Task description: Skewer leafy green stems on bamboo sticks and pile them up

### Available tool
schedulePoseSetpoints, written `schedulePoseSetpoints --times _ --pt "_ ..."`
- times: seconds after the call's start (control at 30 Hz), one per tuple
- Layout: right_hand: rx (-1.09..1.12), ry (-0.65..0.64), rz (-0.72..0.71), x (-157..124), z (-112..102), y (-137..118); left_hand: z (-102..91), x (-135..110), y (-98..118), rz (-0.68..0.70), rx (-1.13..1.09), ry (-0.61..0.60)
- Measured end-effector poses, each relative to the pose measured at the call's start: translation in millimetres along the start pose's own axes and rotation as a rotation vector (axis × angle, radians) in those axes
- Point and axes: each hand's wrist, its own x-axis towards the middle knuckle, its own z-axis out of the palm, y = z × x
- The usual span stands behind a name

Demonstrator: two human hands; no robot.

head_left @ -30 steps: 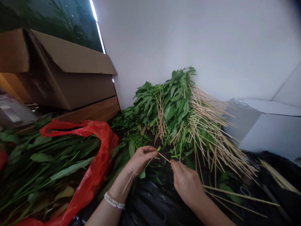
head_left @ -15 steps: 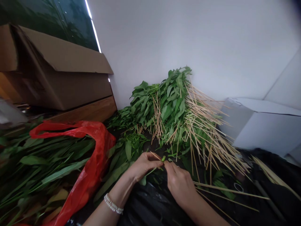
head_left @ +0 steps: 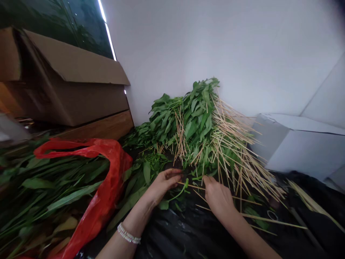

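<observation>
My right hand [head_left: 218, 196] pinches a thin bamboo skewer [head_left: 196, 187], held nearly level and pointing left. Near its left end a green leafy stem [head_left: 185, 185] is looped around the skewer, its tail trailing down to a leaf [head_left: 164, 205]. Close by that end is my left hand [head_left: 167, 181], fingers and thumb slightly apart, with nothing visible between them. More loose skewers lie under and beside my right hand. Behind both hands leans a heap of skewered green leaves [head_left: 201, 108], its many bare sticks [head_left: 237, 144] fanning out to the right.
A red plastic bag [head_left: 114, 165] with long leafy stems [head_left: 40, 183] is at left. Behind it an open cardboard box [head_left: 91, 97] sits on a wooden surface. A white box [head_left: 304, 144] stands at right. Black plastic sheeting [head_left: 167, 233] lies beneath. More sticks [head_left: 309, 198] lie at right.
My hands, close together before, have moved apart. My right hand has shifted right with the skewer, and the looped stem now shows between the hands.
</observation>
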Motion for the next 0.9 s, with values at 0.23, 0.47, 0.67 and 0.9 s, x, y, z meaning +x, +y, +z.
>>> schedulePoseSetpoints --times 0.23,0.47,0.67,0.9 --pt "-0.043 -0.020 -0.005 5.5 13.3 -2.8 1.3 -1.4 -1.3 -0.023 0.033 -0.078" --pt "-0.051 0.047 0.004 3.6 7.0 -1.2 -5.9 0.7 6.4 -0.101 -0.148 -0.015" --pt "0.124 0.326 -0.108 -6.4 -3.4 -9.6 -17.3 3.6 5.5 -0.038 -0.291 0.076" --pt "0.338 0.426 -0.223 -18.3 -5.1 -31.4 -1.3 -4.2 -0.3 0.078 -0.095 -0.162"
